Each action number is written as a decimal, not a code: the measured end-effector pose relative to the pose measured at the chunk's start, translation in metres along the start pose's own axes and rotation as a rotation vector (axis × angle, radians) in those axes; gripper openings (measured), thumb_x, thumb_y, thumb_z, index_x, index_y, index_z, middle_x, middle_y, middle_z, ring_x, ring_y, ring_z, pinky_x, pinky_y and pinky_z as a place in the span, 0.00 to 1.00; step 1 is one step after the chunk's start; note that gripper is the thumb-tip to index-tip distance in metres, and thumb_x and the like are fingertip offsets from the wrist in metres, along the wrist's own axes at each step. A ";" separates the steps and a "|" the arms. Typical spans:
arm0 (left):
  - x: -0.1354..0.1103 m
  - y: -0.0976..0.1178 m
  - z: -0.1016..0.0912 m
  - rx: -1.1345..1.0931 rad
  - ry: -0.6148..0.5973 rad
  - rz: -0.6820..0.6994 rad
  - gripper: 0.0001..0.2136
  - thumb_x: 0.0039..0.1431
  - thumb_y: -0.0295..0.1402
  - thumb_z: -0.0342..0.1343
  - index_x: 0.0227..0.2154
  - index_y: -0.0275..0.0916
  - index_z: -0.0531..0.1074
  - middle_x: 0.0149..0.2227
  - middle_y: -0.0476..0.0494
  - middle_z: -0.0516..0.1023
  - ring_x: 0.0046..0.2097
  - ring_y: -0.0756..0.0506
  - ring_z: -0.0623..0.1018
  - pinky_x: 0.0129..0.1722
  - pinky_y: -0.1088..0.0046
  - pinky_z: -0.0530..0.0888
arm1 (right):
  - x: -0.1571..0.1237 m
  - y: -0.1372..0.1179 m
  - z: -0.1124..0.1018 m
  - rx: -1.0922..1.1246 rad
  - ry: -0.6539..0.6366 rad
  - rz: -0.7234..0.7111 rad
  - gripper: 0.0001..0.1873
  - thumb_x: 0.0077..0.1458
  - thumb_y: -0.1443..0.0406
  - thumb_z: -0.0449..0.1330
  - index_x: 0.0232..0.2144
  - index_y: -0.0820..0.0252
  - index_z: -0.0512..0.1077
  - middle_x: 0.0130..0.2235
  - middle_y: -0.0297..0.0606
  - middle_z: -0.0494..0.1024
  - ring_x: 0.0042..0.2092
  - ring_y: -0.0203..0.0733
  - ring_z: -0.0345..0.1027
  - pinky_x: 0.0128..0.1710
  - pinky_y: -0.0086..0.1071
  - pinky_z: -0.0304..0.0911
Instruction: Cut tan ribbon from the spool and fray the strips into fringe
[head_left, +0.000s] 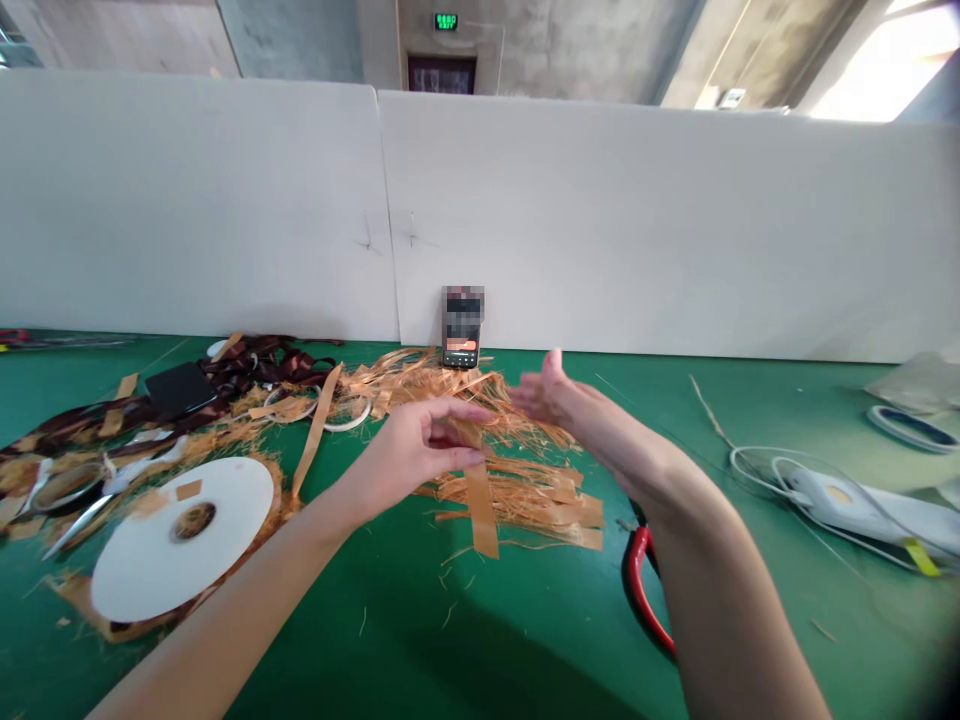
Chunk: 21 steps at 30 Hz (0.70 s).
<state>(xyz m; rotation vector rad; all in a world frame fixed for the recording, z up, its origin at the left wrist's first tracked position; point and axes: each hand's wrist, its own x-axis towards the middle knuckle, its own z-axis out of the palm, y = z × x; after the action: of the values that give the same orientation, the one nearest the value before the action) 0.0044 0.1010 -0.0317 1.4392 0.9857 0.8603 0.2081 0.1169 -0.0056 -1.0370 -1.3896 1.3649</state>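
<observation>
Pinched between the thumb and fingers of my left hand [409, 445] is a flat tan ribbon strip [482, 515], its lower end hanging down. My right hand [551, 395] is held up just to the right, thumb raised and fingers stretched towards the strip, slightly blurred and apart from it. Below and behind the strip lie frayed tan ribbon pieces [555, 495], their fringed ends pointing left. A larger heap of loose tan fibres [397, 380] spreads behind both hands.
A phone [462, 345] leans against the white partition [637, 230]. At left lie a white ribbon spool [232, 490], scissors [90, 520], dark brown ribbon [262, 360] and a black square item [180, 390]. Red-handled pliers [637, 575] sit beside my right forearm; a white power strip [862, 500] lies at right.
</observation>
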 end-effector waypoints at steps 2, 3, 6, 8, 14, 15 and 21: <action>0.001 -0.002 0.002 -0.003 0.023 -0.024 0.18 0.47 0.30 0.64 0.44 0.37 0.73 0.33 0.43 0.78 0.40 0.41 0.78 0.41 0.63 0.73 | 0.003 -0.007 0.008 0.177 0.002 -0.033 0.26 0.57 0.45 0.53 0.39 0.57 0.78 0.48 0.42 0.79 0.53 0.45 0.70 0.55 0.36 0.61; 0.002 -0.003 0.003 -0.002 0.035 -0.033 0.19 0.47 0.30 0.64 0.44 0.37 0.73 0.31 0.44 0.77 0.38 0.42 0.78 0.40 0.63 0.73 | 0.001 -0.013 0.010 0.279 -0.062 -0.066 0.29 0.58 0.43 0.48 0.40 0.57 0.77 0.48 0.42 0.79 0.53 0.44 0.70 0.55 0.34 0.62; 0.003 -0.006 0.002 0.015 0.050 -0.041 0.20 0.47 0.30 0.63 0.45 0.37 0.72 0.30 0.45 0.76 0.36 0.43 0.76 0.38 0.64 0.71 | -0.009 -0.032 0.009 0.325 -0.446 0.089 0.45 0.56 0.37 0.34 0.36 0.63 0.79 0.36 0.44 0.83 0.32 0.38 0.76 0.36 0.29 0.70; 0.002 -0.005 0.001 0.023 0.051 -0.054 0.21 0.47 0.31 0.63 0.47 0.37 0.71 0.30 0.45 0.75 0.36 0.43 0.76 0.38 0.63 0.71 | -0.015 -0.036 0.002 0.114 -0.680 0.351 0.53 0.51 0.33 0.29 0.30 0.66 0.80 0.29 0.47 0.82 0.20 0.36 0.69 0.24 0.30 0.67; -0.003 0.000 0.003 0.020 -0.002 -0.072 0.22 0.47 0.29 0.62 0.48 0.36 0.71 0.28 0.47 0.73 0.35 0.44 0.74 0.37 0.65 0.70 | -0.001 -0.009 -0.001 -0.231 0.102 0.236 0.34 0.46 0.35 0.52 0.28 0.58 0.78 0.39 0.47 0.82 0.36 0.47 0.76 0.41 0.38 0.68; -0.002 0.000 0.004 0.016 -0.006 -0.071 0.22 0.46 0.29 0.62 0.47 0.36 0.72 0.28 0.48 0.72 0.34 0.45 0.74 0.36 0.66 0.70 | 0.001 -0.008 0.002 -0.162 0.130 0.152 0.34 0.47 0.36 0.53 0.33 0.56 0.78 0.44 0.45 0.81 0.44 0.48 0.74 0.47 0.38 0.66; 0.003 -0.009 0.003 0.087 0.035 -0.055 0.21 0.47 0.30 0.62 0.46 0.36 0.72 0.26 0.49 0.70 0.32 0.45 0.72 0.35 0.65 0.69 | -0.013 -0.034 0.003 0.148 -0.534 0.147 0.50 0.51 0.33 0.30 0.35 0.61 0.79 0.27 0.43 0.81 0.25 0.41 0.73 0.28 0.33 0.68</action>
<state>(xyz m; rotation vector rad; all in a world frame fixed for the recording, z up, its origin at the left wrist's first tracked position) 0.0077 0.1022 -0.0406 1.4680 1.0955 0.8135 0.2094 0.1020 0.0275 -0.7116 -1.5789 1.9190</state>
